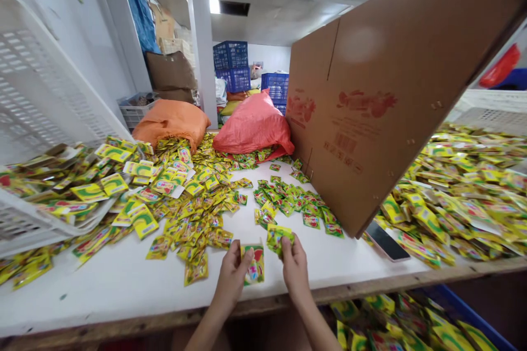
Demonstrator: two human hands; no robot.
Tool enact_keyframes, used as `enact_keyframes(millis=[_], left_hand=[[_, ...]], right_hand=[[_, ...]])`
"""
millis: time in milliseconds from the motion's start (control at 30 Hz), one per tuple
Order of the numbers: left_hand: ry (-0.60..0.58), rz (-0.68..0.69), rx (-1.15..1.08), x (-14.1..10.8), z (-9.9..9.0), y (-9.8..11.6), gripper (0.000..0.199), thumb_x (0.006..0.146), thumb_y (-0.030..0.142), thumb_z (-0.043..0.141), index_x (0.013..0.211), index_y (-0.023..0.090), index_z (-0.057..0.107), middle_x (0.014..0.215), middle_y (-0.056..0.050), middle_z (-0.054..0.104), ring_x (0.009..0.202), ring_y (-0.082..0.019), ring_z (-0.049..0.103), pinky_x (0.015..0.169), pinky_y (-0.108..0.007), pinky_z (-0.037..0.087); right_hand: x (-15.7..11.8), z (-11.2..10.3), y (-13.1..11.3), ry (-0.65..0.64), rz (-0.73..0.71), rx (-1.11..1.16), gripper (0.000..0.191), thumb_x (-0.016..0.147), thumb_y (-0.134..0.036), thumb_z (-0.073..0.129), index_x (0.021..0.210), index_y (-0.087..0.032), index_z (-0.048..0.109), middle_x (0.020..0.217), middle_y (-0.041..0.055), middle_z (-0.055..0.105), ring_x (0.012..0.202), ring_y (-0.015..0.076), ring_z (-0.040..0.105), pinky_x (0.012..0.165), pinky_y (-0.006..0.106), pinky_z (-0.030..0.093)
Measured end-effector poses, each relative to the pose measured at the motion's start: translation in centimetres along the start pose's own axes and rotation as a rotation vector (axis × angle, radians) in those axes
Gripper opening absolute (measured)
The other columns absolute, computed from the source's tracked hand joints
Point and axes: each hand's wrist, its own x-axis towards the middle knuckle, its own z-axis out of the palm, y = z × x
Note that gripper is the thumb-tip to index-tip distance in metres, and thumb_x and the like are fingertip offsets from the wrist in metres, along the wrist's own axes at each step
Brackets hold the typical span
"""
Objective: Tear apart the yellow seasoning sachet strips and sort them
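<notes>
My left hand point(235, 268) is closed around a small printed box point(255, 264), yellow-green with a red fruit picture, upright near the table's front edge. A pale flap shows at its top. In my right hand point(295, 264), thumb and fingers pinch yellow-green sachets point(276, 237); how many is hard to tell. The sachets are beside the box, slightly higher and apart from it. Just beyond my hands lies a pile of loose green sachets point(288, 197). To the left spreads a heap of yellow sachets point(193, 202).
A flat brown cardboard carton point(354, 120) leans over the table's right side. Under its lower corner lies a phone point(387, 241). More small boxes point(465, 191) are heaped at right. A white crate point(45, 65) tilts at left. Orange point(173, 120) and red point(255, 120) sacks lie behind.
</notes>
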Motion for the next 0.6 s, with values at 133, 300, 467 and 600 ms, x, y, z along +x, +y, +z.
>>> enact_keyframes(millis=[133, 300, 467, 600], left_hand=[[-0.107, 0.018, 0.189, 0.0, -1.2, -2.4, 0.026, 0.078, 0.037, 0.056, 0.093, 0.017, 0.056, 0.095, -0.006, 0.065, 0.089, -0.021, 0.058, 0.083, -0.032, 0.044], [-0.166, 0.007, 0.352, -0.1, -2.0, -3.5, 0.029, 0.08, 0.038, 0.052, 0.099, 0.017, 0.057, 0.098, -0.006, 0.064, 0.091, -0.021, 0.056, 0.085, -0.03, 0.042], [-0.218, 0.05, 0.343, 0.3, -2.3, -3.2, 0.029, 0.082, 0.036, 0.05, 0.101, 0.016, 0.058, 0.096, -0.005, 0.064, 0.089, -0.02, 0.056, 0.082, -0.029, 0.043], [-0.255, 0.067, 0.341, 0.6, -2.2, -3.3, 0.03, 0.084, 0.035, 0.046, 0.103, 0.016, 0.058, 0.096, -0.006, 0.064, 0.09, -0.021, 0.055, 0.082, -0.03, 0.042]], right_hand=[[1.2, -0.4, -0.9, -0.085, -0.15, -0.186, 0.026, 0.087, -0.044, 0.039, 0.084, -0.02, 0.047, 0.067, -0.0022, 0.052, 0.06, 0.013, 0.048, 0.053, 0.021, 0.038], [2.4, -0.3, -0.5, -0.337, -0.377, -0.631, 0.017, 0.087, -0.035, 0.042, 0.081, -0.019, 0.047, 0.065, -0.0012, 0.053, 0.059, 0.0142, 0.05, 0.054, 0.023, 0.036], [3.9, -0.9, 0.0, -0.47, -0.625, -0.932, 0.026, 0.085, -0.042, 0.046, 0.073, -0.019, 0.047, 0.073, 0.0029, 0.053, 0.068, 0.0172, 0.051, 0.059, 0.025, 0.038], [5.1, -0.8, -0.9, -0.626, -0.744, -1.014, 0.032, 0.082, -0.049, 0.049, 0.069, -0.019, 0.05, 0.075, 0.0031, 0.054, 0.072, 0.0168, 0.052, 0.062, 0.025, 0.039]])
